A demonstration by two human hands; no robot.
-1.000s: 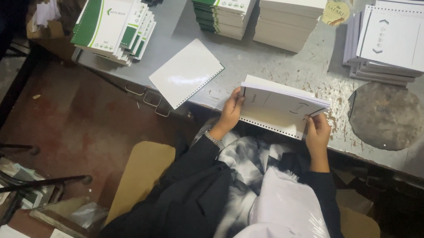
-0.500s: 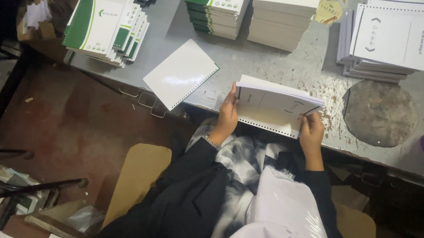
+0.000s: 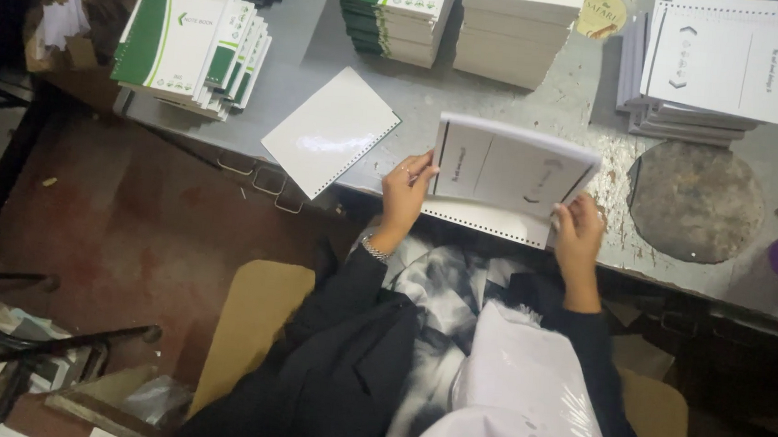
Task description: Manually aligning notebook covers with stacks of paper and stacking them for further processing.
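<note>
My left hand (image 3: 405, 192) grips the left edge of a white punched notebook block (image 3: 506, 176). My right hand (image 3: 578, 230) holds its lower right corner. The block rests at the near edge of the grey table (image 3: 543, 101), with its row of punched holes along the side nearest me. A single glossy white punched cover sheet (image 3: 329, 130) lies on the table just left of my left hand, overhanging the edge.
Stacks of green-and-white notebooks (image 3: 187, 45) sit at the far left, with more stacks (image 3: 403, 14) and plain white blocks (image 3: 516, 27) behind. A pile of printed white covers (image 3: 719, 73) lies at the far right, beside a round grey disc (image 3: 696, 199). A chair seat (image 3: 254, 328) shows below.
The block has tipped up slightly in my hands, showing more of its printed top sheet. Both hands keep their grip on its edges.
</note>
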